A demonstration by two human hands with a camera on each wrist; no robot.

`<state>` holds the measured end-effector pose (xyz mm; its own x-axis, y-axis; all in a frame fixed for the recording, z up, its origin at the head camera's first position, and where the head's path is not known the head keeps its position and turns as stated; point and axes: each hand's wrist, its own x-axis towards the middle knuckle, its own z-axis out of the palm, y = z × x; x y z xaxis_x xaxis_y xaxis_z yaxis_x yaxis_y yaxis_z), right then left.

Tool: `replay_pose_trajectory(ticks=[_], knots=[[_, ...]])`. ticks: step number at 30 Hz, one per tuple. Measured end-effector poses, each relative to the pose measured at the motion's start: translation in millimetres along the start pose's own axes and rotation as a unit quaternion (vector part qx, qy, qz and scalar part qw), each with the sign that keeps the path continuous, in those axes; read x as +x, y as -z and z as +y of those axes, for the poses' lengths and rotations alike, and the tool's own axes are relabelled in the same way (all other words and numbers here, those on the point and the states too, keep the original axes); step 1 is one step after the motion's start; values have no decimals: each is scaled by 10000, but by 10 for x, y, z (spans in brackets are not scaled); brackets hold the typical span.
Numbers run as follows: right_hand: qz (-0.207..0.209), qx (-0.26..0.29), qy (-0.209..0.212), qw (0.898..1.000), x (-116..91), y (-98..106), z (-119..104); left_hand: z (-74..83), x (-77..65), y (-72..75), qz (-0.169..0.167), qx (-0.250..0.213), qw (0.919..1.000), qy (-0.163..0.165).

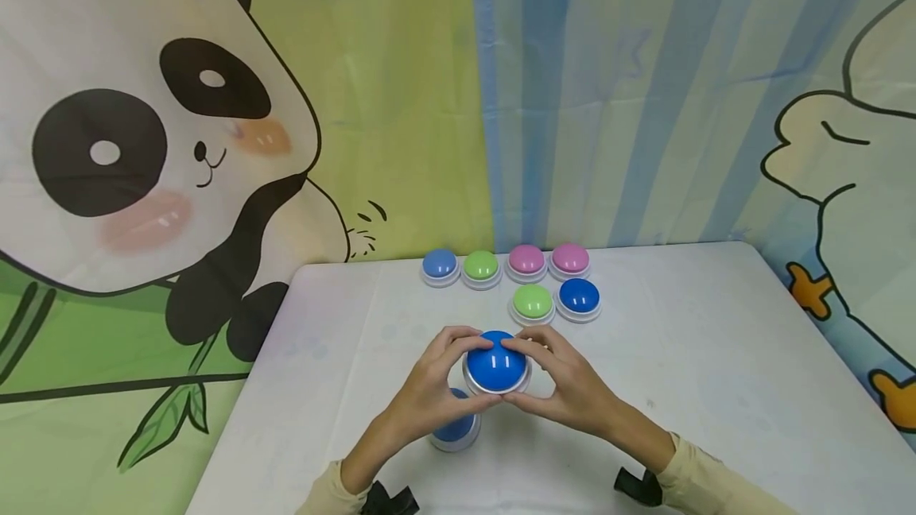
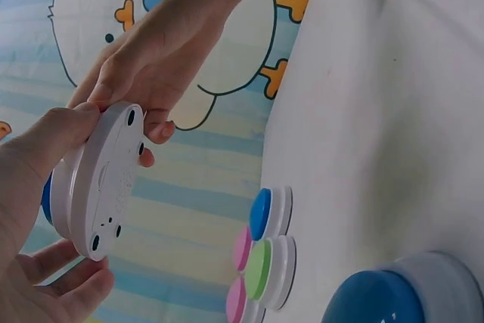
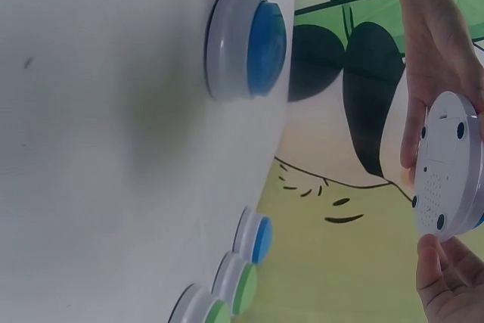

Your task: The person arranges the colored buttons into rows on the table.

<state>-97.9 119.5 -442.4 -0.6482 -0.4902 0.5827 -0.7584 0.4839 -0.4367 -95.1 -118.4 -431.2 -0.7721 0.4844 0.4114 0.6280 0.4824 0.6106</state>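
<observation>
Both hands hold one round push button with a blue dome and white base, raised above the white table. My left hand grips its left side and my right hand its right side, fingers at the far rim and thumbs meeting at the near rim. In the left wrist view the button's white underside shows, with small dark feet; the right wrist view shows that underside too. Below the left hand stands another blue button, partly hidden by that hand.
Toward the table's far edge stand several more buttons: a light blue one, green ones, pink ones and a dark blue one. A printed cloth hangs behind the white table.
</observation>
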Motion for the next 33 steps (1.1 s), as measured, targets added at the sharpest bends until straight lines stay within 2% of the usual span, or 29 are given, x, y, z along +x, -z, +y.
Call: replay_pose_trajectory(ticks=[10, 14, 20, 28, 33], knots=[[29, -76, 51, 10000, -192, 13, 36, 9, -40, -195, -120, 151, 9997, -148], [-33, -157, 9, 9999, -278, -7, 81, -3, -49, -266, -288, 246, 9991, -167], [-251, -492, -129, 9984, -379, -65, 159, -61, -59, -374, -513, 622, 9964, -245], [-526, -904, -296, 9941, -515, -176, 235, -147, -95, -536, -756, 914, 9927, -228], [-588, -1008, -252, 9928, -595, -236, 283, -187, -128, -629, -1049, 961, 9898, -57]])
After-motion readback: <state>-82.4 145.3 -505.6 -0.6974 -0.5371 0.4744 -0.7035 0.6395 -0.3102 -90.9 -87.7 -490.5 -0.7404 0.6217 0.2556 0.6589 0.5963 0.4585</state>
